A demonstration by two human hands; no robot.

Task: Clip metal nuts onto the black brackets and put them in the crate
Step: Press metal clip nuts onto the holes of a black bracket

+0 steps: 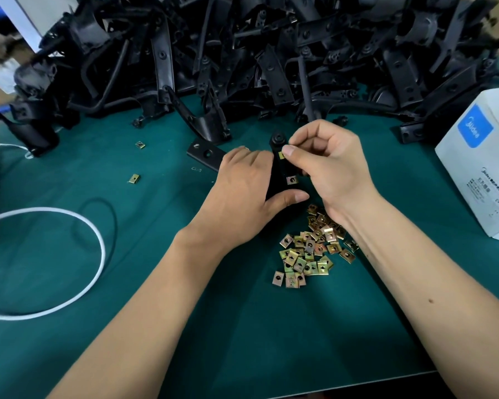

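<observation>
Head view: left hand [244, 180] is gripping a black bracket [283, 171] just above the green table [127, 326], while right hand [326, 165] is pinching a metal nut [281, 154] against its edge. One clipped nut [291, 180] is sitting lower down. Loose nuts [311, 249] are lying beneath the wrists; a bracket pile [257, 53] is filling the background.
</observation>
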